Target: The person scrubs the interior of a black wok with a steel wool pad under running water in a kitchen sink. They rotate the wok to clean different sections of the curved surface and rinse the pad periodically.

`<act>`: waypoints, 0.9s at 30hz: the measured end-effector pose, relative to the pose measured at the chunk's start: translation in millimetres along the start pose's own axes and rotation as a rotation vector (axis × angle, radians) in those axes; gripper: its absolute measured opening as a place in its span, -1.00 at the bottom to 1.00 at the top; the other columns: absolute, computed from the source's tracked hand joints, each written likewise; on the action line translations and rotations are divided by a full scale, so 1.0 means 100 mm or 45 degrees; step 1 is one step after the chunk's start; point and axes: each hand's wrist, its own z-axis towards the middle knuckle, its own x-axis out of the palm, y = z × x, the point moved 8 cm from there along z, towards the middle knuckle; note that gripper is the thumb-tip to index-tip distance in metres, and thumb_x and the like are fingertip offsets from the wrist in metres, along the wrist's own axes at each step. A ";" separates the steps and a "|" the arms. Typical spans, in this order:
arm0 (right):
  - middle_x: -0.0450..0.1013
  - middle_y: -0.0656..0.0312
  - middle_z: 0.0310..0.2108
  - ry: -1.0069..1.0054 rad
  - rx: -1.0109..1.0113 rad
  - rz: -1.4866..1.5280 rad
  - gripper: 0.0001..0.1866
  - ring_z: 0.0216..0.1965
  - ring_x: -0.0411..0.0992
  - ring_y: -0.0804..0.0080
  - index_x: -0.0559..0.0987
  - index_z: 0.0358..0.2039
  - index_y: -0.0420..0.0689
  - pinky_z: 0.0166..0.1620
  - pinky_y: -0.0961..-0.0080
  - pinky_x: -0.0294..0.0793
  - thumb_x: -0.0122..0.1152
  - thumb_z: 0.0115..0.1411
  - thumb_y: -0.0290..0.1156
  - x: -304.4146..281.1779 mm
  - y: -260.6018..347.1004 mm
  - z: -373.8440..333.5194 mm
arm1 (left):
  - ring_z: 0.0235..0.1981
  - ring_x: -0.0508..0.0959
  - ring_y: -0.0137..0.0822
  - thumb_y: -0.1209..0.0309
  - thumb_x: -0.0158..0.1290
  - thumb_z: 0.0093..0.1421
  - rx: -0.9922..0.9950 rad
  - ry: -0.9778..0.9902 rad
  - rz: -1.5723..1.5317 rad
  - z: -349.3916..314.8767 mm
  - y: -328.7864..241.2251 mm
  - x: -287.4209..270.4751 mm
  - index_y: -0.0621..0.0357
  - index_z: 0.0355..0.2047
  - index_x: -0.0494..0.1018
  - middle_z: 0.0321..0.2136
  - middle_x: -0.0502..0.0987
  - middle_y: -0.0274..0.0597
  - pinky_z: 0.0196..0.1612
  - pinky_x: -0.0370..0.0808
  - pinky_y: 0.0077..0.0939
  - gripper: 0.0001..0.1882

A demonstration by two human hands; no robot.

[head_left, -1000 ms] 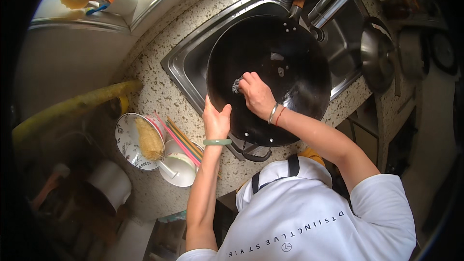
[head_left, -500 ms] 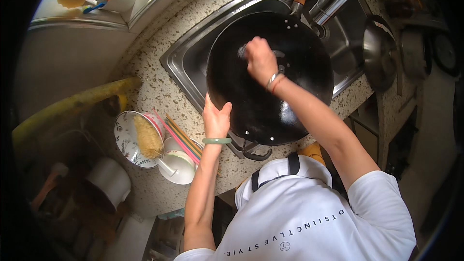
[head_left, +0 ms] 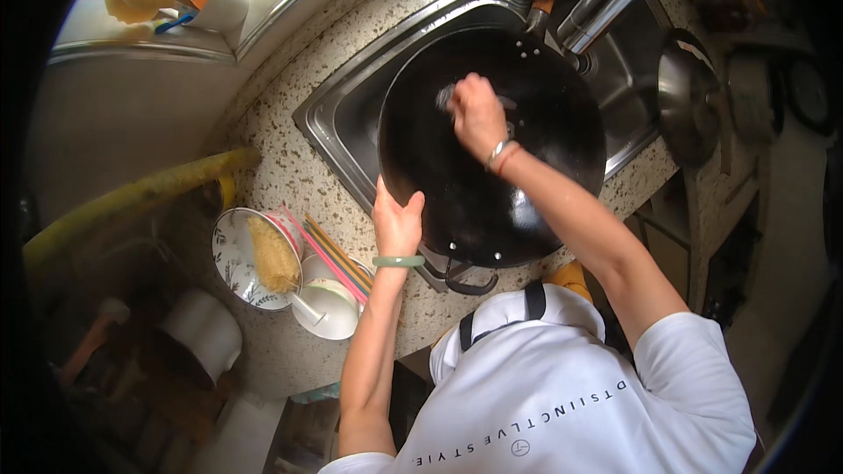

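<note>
A large black wok (head_left: 465, 202) rests over the steel sink (head_left: 329, 118), its wooden handle (head_left: 542, 7) pointing to the far side and a loop handle at the near side. My left hand (head_left: 398, 221) grips the wok's left rim, thumb on the inner wall, fingers hidden beneath. Inside the wok, my right hand (head_left: 479, 118) is closed against the upper part of the inner wall. A silvery, blurred scrubber (head_left: 446, 97), seemingly steel wool, pokes out from its fingers.
At the left on the speckled counter (head_left: 272, 123) stand a patterned bowl (head_left: 233, 268) with a yellowish loofah sponge (head_left: 274, 254), a white bowl (head_left: 329, 316) and several coloured chopsticks (head_left: 338, 254). The faucet (head_left: 606, 0) arches over the sink's far right. A pan lid (head_left: 688, 96) lies at the right.
The view has shifted slightly. My right hand stays at nearly the same spot in the wok, blurred with the scrubber. My left hand keeps its hold on the rim.
</note>
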 end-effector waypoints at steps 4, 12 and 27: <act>0.34 0.07 -0.37 0.148 0.024 0.387 -0.81 -0.25 0.39 0.05 0.43 -0.43 -0.18 -0.20 0.21 0.47 0.29 -0.02 -0.60 0.17 0.38 -0.56 | -0.02 0.53 -0.34 0.76 0.06 0.10 -0.093 0.024 0.050 0.03 0.08 0.01 0.33 0.13 0.27 -0.03 0.54 -0.11 0.12 0.43 -0.47 -0.45; 0.36 0.06 -0.41 0.021 0.045 0.090 -0.84 -0.29 0.39 0.02 0.44 -0.47 -0.19 -0.24 0.21 0.45 0.26 -0.01 -0.62 0.06 0.03 -0.06 | -0.05 0.54 -0.31 0.75 0.06 0.12 -0.011 0.003 0.107 0.06 0.05 -0.02 0.33 0.13 0.27 -0.04 0.55 -0.12 0.10 0.45 -0.46 -0.46; 0.39 0.11 -0.37 0.099 0.042 0.290 -0.82 -0.28 0.39 0.07 0.48 -0.41 -0.17 -0.21 0.25 0.45 0.30 -0.02 -0.61 0.14 0.16 -0.30 | -0.03 0.52 -0.35 0.76 0.07 0.08 -0.057 0.026 0.053 0.05 0.16 -0.03 0.32 0.13 0.28 -0.03 0.53 -0.14 0.11 0.43 -0.50 -0.43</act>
